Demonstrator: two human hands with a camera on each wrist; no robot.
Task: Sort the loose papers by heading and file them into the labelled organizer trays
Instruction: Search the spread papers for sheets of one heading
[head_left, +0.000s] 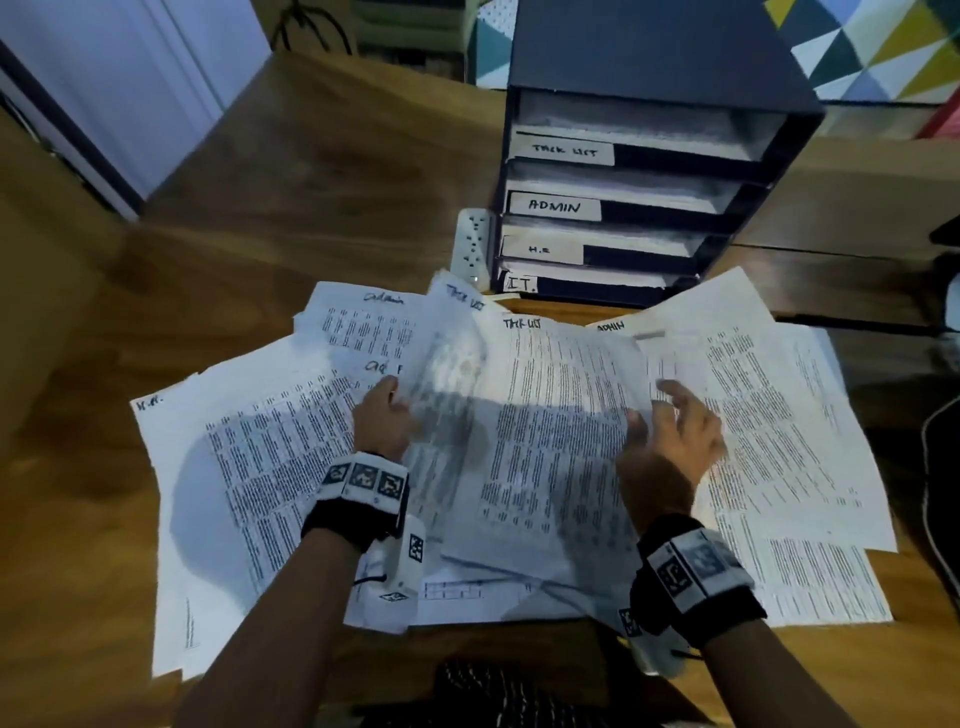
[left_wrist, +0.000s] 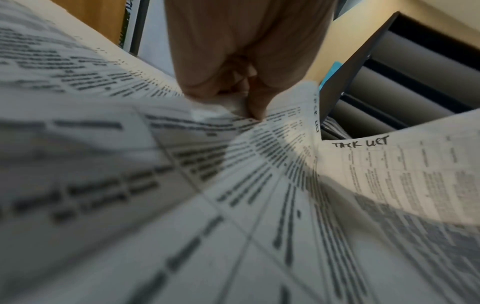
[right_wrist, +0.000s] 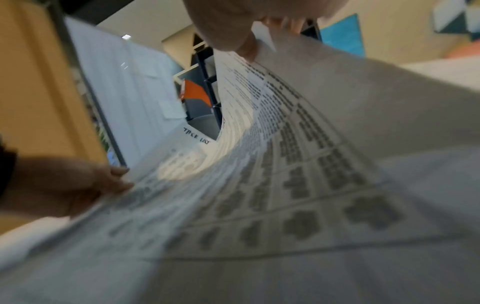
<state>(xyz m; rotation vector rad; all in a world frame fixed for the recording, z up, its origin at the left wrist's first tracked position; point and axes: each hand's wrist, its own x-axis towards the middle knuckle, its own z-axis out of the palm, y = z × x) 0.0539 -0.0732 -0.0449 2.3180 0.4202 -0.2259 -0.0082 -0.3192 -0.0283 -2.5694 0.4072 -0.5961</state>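
Loose printed papers cover the wooden desk (head_left: 270, 171) in front of a dark organizer (head_left: 649, 52) whose trays are labelled TASK LIST (head_left: 563, 151), ADMIN (head_left: 553, 207), H.R (head_left: 540, 250) and I.T (head_left: 521, 283). My left hand (head_left: 396, 402) pinches the left edge of a curled, lifted sheet headed Task List (head_left: 452, 353); the pinch shows close up in the left wrist view (left_wrist: 250, 105). My right hand (head_left: 652, 415) pinches the right edge of a second Task List sheet (head_left: 561, 415), thumb on top (right_wrist: 244, 48).
Sheets headed Admin (head_left: 374, 327) and H.R (head_left: 249, 478) lie to the left, and more sheets (head_left: 779, 426) lie to the right. A white power strip (head_left: 472, 249) stands beside the organizer's left side. A dark cable (head_left: 935, 483) runs along the desk's right edge.
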